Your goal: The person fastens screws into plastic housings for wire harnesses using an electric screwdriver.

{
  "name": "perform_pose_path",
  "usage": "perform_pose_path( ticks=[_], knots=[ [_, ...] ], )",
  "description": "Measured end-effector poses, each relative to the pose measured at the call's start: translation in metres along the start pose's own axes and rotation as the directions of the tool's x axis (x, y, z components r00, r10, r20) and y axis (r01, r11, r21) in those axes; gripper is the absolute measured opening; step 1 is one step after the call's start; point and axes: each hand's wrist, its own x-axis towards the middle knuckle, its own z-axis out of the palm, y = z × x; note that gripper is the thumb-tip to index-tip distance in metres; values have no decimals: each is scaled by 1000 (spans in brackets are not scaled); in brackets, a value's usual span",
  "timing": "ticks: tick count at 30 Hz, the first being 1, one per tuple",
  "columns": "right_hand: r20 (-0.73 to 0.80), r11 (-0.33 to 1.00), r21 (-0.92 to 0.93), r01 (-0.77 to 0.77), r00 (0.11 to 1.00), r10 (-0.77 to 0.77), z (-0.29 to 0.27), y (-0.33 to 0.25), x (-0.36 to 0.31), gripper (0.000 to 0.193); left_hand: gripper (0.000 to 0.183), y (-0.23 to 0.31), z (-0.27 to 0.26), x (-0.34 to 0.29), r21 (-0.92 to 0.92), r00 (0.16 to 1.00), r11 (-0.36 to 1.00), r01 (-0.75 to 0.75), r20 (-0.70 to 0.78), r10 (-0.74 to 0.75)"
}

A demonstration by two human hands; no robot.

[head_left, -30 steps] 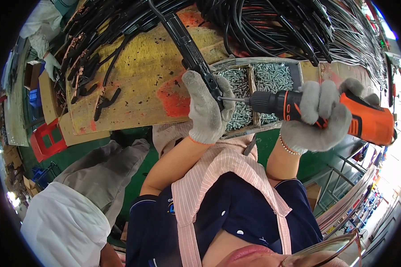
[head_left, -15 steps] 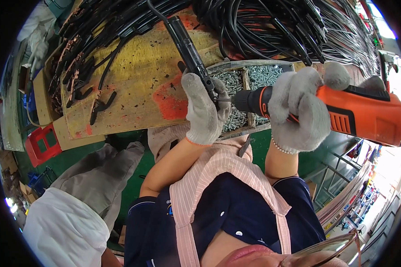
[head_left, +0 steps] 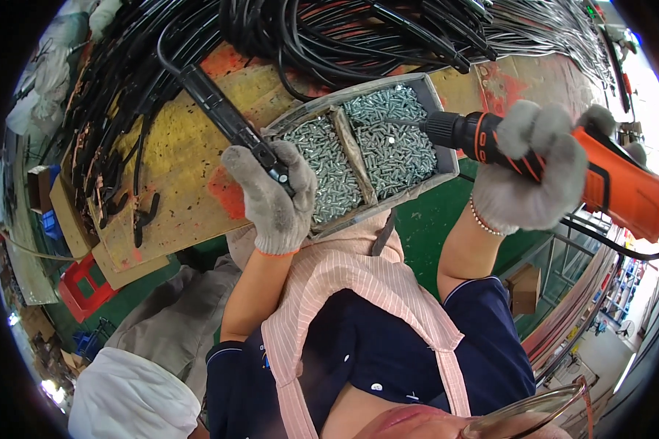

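My gloved left hand (head_left: 274, 194) is wrapped round the lower end of a black tubular handle (head_left: 223, 110). A black cable runs out of the handle's far end, and a shiny round screw head (head_left: 283, 178) shows at its near end. In my gloved right hand (head_left: 538, 164) is an orange and black electric screwdriver (head_left: 615, 186), pointing left. Its thin bit reaches over a two-part box (head_left: 450, 146) full of small silver screws (head_left: 392, 139). The bit is apart from the handle. My left hand is beside the box's left edge.
Black cables (head_left: 307, 44) are heaped at the back, with grey wires (head_left: 556, 33) to their right. Black parts with copper ends lie along the left of the yellow, red-stained worktable (head_left: 176, 197). A red stool (head_left: 80, 285) and another person's white-covered part (head_left: 135, 395) are at lower left.
The screwdriver's bit was at the handle's near end and has come away to the right, over the screws. My left hand has moved left with the handle, uncovering more of the box.
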Motion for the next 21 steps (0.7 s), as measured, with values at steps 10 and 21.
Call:
perform_pose_path(
  ticks=[10,21],
  knots=[
    [-338,993,-13,-115,935,104,-37,27,-36,48,53,-1,0,-1,-23,995,998,-55,-88,52],
    [-322,996,-18,-87,944,76,-49,30,-35,50,56,1,5,-3,7,993,998,-64,-101,64]
  ],
)
